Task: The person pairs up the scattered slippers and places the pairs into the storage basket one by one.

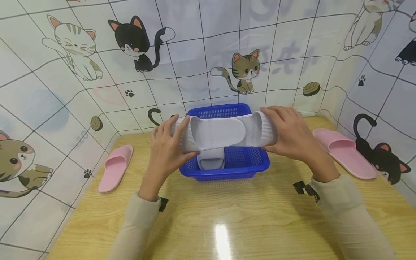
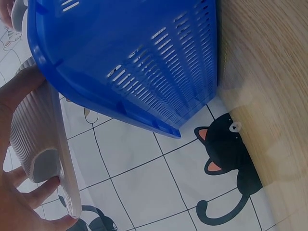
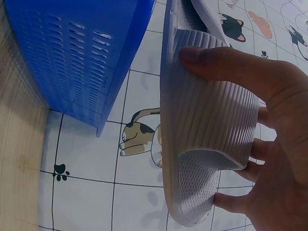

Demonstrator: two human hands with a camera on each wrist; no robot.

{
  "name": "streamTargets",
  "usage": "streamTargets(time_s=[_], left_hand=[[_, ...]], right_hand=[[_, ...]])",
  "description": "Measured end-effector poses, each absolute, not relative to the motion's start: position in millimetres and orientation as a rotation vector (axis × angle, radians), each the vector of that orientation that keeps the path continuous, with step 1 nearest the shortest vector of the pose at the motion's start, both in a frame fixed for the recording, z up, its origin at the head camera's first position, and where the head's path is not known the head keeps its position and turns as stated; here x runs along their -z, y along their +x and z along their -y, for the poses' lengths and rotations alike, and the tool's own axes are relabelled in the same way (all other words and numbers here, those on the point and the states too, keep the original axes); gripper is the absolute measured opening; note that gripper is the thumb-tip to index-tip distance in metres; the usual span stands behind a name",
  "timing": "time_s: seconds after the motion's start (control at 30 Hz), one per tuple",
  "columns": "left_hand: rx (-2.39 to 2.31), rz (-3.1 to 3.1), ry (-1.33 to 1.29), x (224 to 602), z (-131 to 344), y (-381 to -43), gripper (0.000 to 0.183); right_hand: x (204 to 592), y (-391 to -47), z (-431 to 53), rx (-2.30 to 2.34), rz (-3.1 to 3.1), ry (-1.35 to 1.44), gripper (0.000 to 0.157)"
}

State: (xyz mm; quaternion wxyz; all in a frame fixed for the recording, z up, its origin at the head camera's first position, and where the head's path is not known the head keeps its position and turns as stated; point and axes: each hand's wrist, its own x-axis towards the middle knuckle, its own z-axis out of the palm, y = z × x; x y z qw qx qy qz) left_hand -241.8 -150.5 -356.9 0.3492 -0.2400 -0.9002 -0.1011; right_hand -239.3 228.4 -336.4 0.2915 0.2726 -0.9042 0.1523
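Over a blue plastic basket (image 1: 227,174), two pale grey slippers are held sideways, toes outward, their heel ends overlapping. My left hand (image 1: 165,146) grips the left slipper (image 1: 221,133) around its ribbed strap. The right slipper (image 1: 252,131) is gripped by my right hand (image 1: 290,135) at its strap, the thumb pressed on the ribs in the right wrist view. Beneath them, inside the basket, lies another pale grey slipper (image 1: 211,163), partly hidden by the held ones.
One pink slipper (image 1: 116,168) lies on the wooden table (image 1: 182,220) to the left. Another pink slipper (image 1: 347,153) lies at the right, near the side wall. A cat-patterned tile covering (image 1: 195,65) stands behind the basket and along both sides.
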Motion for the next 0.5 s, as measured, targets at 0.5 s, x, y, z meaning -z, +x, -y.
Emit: streamTargets(time_s=[0.5], left_hand=[[0.267,2.323,-0.632,356.9,149.2,-240.2,0.12]], right_hand=[[336.2,-237.6,-225.8,-0.406,2.429,0.719,0.11]])
